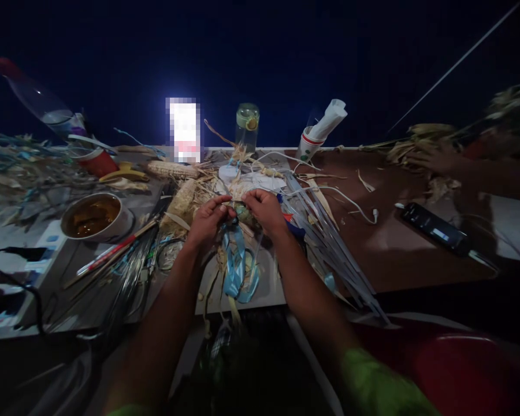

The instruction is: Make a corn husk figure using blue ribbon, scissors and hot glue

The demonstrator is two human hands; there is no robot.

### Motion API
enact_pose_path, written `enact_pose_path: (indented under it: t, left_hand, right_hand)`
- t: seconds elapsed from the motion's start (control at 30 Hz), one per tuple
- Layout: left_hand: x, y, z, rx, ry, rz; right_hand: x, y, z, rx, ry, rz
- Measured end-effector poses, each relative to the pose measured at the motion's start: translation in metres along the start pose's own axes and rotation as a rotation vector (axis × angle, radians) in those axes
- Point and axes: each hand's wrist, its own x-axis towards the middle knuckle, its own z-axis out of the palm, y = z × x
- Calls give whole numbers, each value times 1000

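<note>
My left hand (208, 221) is closed in a pinch above the middle of the cluttered table. Level with it, my right hand (265, 209) pinches too, its fingertips close to those of the left. A thin pale strand (238, 200) seems to run between the two pinches; its ends are hidden by the fingers. Just below the hands, a light blue ribbon (234, 263) hangs in loops toward the table's front edge. Dried corn husk pieces (205, 179) lie scattered behind and around the hands, and a corn cob (173, 169) rests to the left.
A bowl of brown liquid (93, 222) stands left, near a red-and-white pen (112, 251) and thin sticks. Clear rods (329, 242) lie to the right, with a white cable (351, 199) and a phone (435, 228) beyond. A bottle (247, 130) and a cup (308, 144) stand behind. Another person's hand (437, 159) holds husks at far right.
</note>
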Motion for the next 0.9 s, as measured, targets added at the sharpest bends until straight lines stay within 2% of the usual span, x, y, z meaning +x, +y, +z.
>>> enact_pose_path:
  t: [0.17,0.53,0.73,0.9]
  left_hand:
    - [1,-1,-1,39,9,-39]
    - [0,2,1,165,7,-4]
    - [-1,2,-2,110,-76,-46]
    - [-3,5,-2,187,-126,-33]
  right_hand:
    - [-2,-3,-2,13,-35,4]
    - [-2,-8,-13,-115,-99,-33]
    - [-2,-8,-14,-46,-146,-15]
    - [-1,-5,-16,-11,-200,-13]
